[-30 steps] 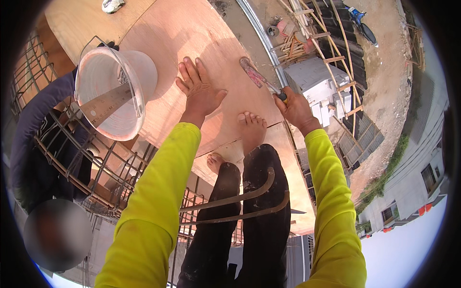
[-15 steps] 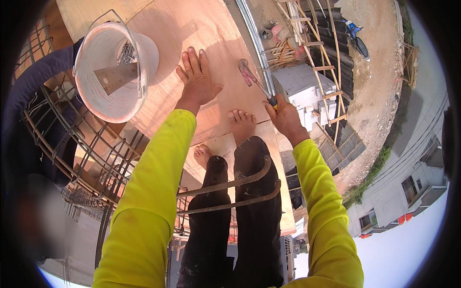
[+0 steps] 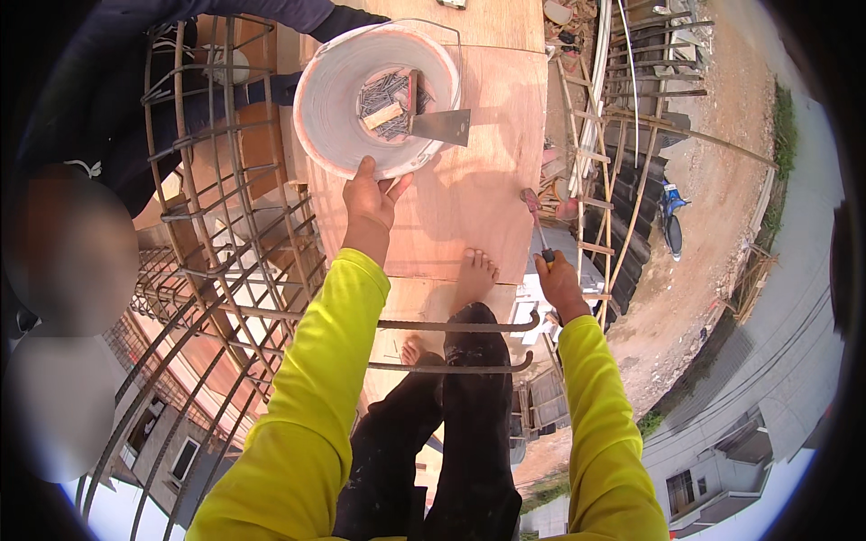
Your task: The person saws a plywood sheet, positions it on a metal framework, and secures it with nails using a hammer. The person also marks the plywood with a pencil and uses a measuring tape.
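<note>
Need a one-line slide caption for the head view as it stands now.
Left hand at the near side of a bucket holding nails; right hand gripping a hammer.

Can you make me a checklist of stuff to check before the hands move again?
1. Hammer held by its handle: ok, the right hand is closed around it.
2. Left hand at the bucket: ok, it is at the near rim, though how firmly it grips: cannot tell.
3. Nails inside the bucket: ok, piled at the bottom.
4. Flat metal blade within the rim: not ok, it crosses the rim in this view.
5. Feet covered: not ok, the forward foot is bare.
6. Co-worker's hand clear of the bucket: cannot tell, a dark sleeve reaches toward it.
</note>
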Demonstrator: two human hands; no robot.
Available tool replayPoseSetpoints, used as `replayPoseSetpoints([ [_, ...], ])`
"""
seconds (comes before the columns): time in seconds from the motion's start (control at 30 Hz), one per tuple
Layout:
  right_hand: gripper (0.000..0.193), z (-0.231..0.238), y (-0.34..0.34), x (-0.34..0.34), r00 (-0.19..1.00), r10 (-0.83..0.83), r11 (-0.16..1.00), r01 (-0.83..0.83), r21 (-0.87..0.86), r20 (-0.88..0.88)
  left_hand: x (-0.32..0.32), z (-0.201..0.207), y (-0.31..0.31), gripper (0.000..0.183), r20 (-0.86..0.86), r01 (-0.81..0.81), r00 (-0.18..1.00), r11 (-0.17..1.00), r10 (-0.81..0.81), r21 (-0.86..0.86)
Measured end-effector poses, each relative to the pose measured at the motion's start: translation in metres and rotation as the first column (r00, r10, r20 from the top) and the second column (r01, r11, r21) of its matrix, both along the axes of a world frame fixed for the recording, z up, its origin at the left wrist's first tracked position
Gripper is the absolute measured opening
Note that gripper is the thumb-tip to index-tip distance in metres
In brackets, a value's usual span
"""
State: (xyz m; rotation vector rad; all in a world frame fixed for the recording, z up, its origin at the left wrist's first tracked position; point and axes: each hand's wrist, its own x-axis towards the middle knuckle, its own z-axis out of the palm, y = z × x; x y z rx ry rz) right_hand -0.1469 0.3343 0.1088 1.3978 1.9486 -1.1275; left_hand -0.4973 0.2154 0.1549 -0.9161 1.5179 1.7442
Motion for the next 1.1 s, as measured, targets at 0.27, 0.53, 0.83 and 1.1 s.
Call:
replayPoseSetpoints([
  [0.27, 0.046, -0.023, -0.008, 0.02, 0.996, 0.086, 0.991, -0.083, 0.104, -0.026, -0.069, -0.031, 0.076, 0.041, -0.132, -0.018, 0.991, 0.999, 0.014, -0.032],
  [0.53, 0.05, -0.01, -0.018, 0.007, 0.999, 0.028, 0.997, -0.026, 0.074, -0.026, 0.074, 0.1, 0.009, 0.022, -0.528, 0.346, 0.827, 0.914, -0.191, 0.211],
  [0.83, 0.038, -0.036, -0.045, 0.041, 0.97, 0.228, 0.967, -0.235, 0.094, 0.087, 0.234, 0.16, -0.324, 0.007, 0.145, 0.718, 0.694, 0.663, -0.705, -0.213],
  [1.1, 0.039, -0.03, -0.046, 0.043, 0.958, 0.27, 0.957, -0.277, 0.082, 0.094, 0.261, -0.101, -0.404, 0.023, 0.241, 0.635, 0.415, 0.09, -0.878, -0.767],
])
